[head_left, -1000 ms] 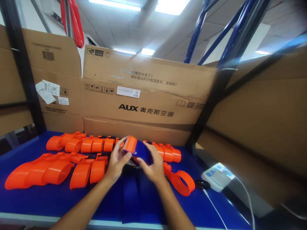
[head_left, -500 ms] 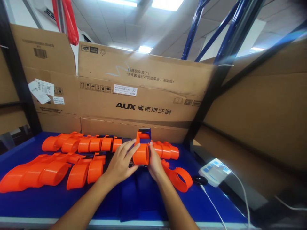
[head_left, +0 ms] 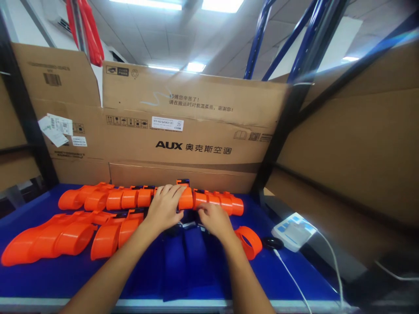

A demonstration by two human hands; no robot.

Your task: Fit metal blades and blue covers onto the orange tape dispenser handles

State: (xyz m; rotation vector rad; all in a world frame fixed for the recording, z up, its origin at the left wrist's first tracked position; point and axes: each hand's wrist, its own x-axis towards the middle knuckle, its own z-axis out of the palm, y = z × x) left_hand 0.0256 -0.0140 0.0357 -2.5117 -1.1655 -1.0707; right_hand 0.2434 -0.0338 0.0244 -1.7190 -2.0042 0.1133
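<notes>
My left hand (head_left: pixel 165 208) is closed over an orange tape dispenser (head_left: pixel 186 199), its fingers along the top and left side. That dispenser stands in the back row, with a dark blue cutter end (head_left: pixel 183 182) behind it. Just to the right and lower, my right hand (head_left: pixel 214 220) has its fingers curled together; what they hold, if anything, is hidden. Between the hands lie small shiny metal pieces (head_left: pixel 189 225), too small to name. Below them, dark blue flat strips (head_left: pixel 175 266) lie on the blue tabletop (head_left: pixel 140 283).
Several orange dispensers (head_left: pixel 114 198) line the back, and others form a front-left row (head_left: pixel 62 235). A lone orange dispenser (head_left: pixel 251 243) lies right, beside a black round object (head_left: pixel 273 243) and a white corded device (head_left: pixel 294 231). A cardboard wall (head_left: pixel 137 152) closes the back.
The dispenser held up between both hands has gone down and back into the back row. My right hand has come off its side and curled its fingers lower down.
</notes>
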